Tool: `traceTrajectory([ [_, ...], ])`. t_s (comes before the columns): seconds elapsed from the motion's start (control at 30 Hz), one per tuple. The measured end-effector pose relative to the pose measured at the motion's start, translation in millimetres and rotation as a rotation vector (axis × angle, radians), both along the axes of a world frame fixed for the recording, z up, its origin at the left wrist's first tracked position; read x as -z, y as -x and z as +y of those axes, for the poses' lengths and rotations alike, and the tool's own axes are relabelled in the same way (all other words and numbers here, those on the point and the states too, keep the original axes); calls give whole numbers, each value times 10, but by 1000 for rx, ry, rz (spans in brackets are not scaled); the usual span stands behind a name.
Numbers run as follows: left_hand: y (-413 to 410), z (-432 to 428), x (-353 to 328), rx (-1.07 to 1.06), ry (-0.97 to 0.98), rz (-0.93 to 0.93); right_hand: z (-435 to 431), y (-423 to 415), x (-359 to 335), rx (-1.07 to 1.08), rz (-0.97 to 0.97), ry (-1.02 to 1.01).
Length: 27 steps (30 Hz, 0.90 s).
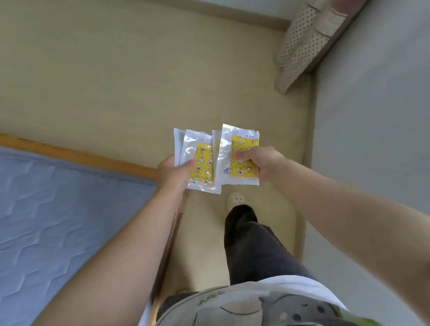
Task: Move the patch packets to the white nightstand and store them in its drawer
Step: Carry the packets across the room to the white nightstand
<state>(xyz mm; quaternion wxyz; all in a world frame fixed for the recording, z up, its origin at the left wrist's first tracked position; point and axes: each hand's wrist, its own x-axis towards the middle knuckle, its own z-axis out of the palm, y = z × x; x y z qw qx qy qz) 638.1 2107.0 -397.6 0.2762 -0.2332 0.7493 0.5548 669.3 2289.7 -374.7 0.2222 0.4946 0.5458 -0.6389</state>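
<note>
The left hand [174, 175] grips a bunch of packets [197, 160] by its left edge, with the thumb across the front and the fingers curled behind. The right hand [260, 163] grips a second bunch [241, 141] near its lower right corner, fingers curled over the front. The two bunches overlap in the middle, the right one's inner edge lying over the left one's.

Each bunch shows one clear-fronted packet with a yellow patch inside, printed with small cartoon figures, and at least one more white edge fanned out behind it. That makes at least four packets; the exact number cannot be told. There is small print at the top right corner of the second bunch, too small to read.

Both bunches are held in the air in front of the body, above a strip of beige floor [107, 81]. A blue-grey quilted mattress [29, 210] with an orange wooden frame [62, 149] bounds the strip on the left, and a grey wall [389, 132] bounds it on the right. The strip is narrow at the feet and widens ahead to a skirting board [180, 5]. Dotted fabric [299, 30] hangs at the far right corner. Below the hands are one beige slipper [235, 198] and a dark trouser leg [253, 242].
</note>
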Motion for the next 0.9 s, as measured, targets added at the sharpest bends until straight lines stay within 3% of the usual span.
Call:
traceTrajectory([
  [0.33, 1685, 389, -236, -307, -42, 7, 377, 2383, -143, -273, 70, 123],
  [0.9, 4708, -1279, -287, -758, -157, 20, -1588, 6098, 10, -642, -13, 55],
])
